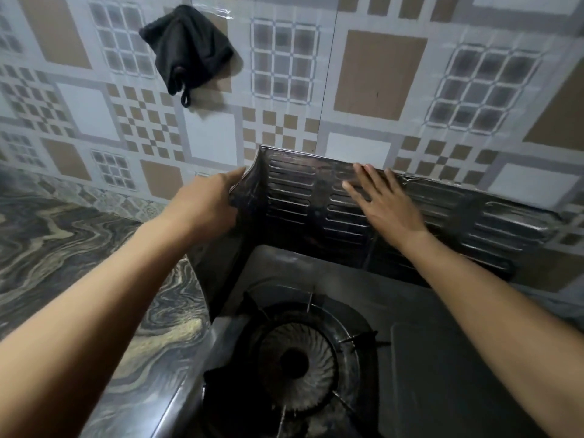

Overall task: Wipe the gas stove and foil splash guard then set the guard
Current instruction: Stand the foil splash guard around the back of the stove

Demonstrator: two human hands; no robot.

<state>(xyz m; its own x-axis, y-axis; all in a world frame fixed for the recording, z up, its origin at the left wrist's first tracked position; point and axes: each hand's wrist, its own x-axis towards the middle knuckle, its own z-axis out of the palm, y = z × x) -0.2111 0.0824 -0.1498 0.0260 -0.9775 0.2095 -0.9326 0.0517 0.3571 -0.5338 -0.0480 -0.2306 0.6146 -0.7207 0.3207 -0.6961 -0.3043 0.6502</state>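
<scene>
A kitchen wall (379, 74) of patterned tiles in grey, white and tan backs a marbled stone counter (79, 248), where a dark gas stove (442, 358) sits at the lower right. A black cloth (186, 49) hangs on the wall above and to the left, well apart from the stove, with a small loop dangling at its lower end.

The foil splash guard (297, 197), ribbed with rows of pressed slots, stands upright along the back edge of the stove against the tiles, its left panel folded forward around the stove's left side. The left hand (208, 200) grips the guard's folded left corner, fingers closed on the foil edge. The right hand (385, 200) lies flat and open against the back panel, fingers spread and pressed to the ribbed surface near its top edge, holding nothing.

Below the hands, a round burner (297, 365) with its pan support shows on the stove top, just in front of the guard. Both forearms reach in from the bottom corners.
</scene>
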